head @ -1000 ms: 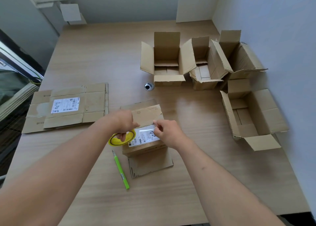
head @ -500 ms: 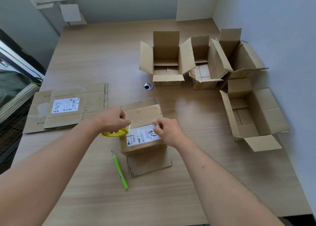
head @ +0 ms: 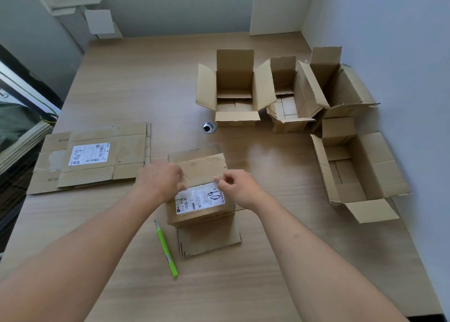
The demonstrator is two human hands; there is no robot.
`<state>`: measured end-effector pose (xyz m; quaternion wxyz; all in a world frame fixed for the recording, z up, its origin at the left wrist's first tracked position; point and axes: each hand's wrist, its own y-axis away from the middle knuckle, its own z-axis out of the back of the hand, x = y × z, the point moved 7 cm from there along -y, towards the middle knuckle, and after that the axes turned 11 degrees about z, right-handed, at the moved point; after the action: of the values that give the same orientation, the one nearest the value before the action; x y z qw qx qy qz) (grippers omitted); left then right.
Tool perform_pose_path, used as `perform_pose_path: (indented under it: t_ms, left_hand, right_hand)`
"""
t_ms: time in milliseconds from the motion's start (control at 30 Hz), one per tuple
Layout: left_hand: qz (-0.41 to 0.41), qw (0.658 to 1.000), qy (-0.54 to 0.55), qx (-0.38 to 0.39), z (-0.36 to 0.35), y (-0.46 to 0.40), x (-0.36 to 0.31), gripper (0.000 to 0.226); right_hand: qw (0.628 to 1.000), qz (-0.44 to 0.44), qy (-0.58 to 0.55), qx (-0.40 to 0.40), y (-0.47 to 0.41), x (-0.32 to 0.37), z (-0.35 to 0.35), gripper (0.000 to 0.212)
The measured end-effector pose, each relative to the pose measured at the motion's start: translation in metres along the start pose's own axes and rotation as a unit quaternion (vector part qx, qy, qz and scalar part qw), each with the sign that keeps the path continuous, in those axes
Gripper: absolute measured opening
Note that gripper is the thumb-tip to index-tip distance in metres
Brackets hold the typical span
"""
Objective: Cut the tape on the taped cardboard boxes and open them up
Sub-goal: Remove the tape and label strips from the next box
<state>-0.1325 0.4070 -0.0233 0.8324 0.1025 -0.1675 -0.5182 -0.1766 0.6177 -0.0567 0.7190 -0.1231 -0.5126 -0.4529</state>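
4 boxes open, 1 still closed
Right of frame: 4 opened boxes (head: pixel 235 90). At center, left hand (head: pixel 159 180) rests curled on the closed box (head: pixel 201 195); right hand (head: pixel 237 185) pinches at its seam; green cutter (head: pixel 166 248) lies unused.

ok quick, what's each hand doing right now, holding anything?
Left hand: on the box; its grip cannot be told.
Right hand: pinching the tape at the box's top seam.
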Motion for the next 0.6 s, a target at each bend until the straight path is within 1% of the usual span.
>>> perform_pose_path:
  t_ms: [100, 200, 300, 367, 433, 500, 600]
  left_hand:
    - [0.016, 1.000, 0.007, 0.019, -0.002, -0.006, -0.005, 0.048]
    - [0.031, 0.999, -0.005, 0.018, -0.002, -0.007, -0.016, 0.056]
    - [0.061, 0.998, -0.027, 0.009, 0.001, -0.004, -0.022, 0.068]
    - [0.072, 0.997, -0.032, -0.001, 0.005, 0.000, -0.026, 0.071]
    - [0.074, 0.996, -0.041, -0.004, 0.009, 0.004, -0.035, 0.070]
    - [0.073, 0.996, -0.042, -0.002, 0.011, 0.005, -0.044, 0.068]
    - [0.080, 0.997, -0.022, 0.007, 0.012, 0.002, -0.048, 0.067]
  right_hand:
    - [0.998, 0.000, -0.062, -0.013, -0.005, -0.006, 0.011, 0.037]
    - [0.991, -0.012, -0.127, -0.042, -0.010, -0.013, 0.019, 0.035]
    - [0.968, -0.045, -0.238, -0.073, -0.010, -0.026, 0.022, 0.021]
    - [0.957, -0.073, -0.268, -0.085, -0.006, -0.034, 0.022, 0.022]
    - [0.930, -0.098, -0.335, -0.115, -0.002, -0.043, 0.019, 0.025]
    - [0.906, -0.106, -0.384, -0.139, -0.001, -0.050, 0.019, 0.028]
    - [0.901, -0.098, -0.403, -0.129, -0.004, -0.055, 0.019, 0.027]
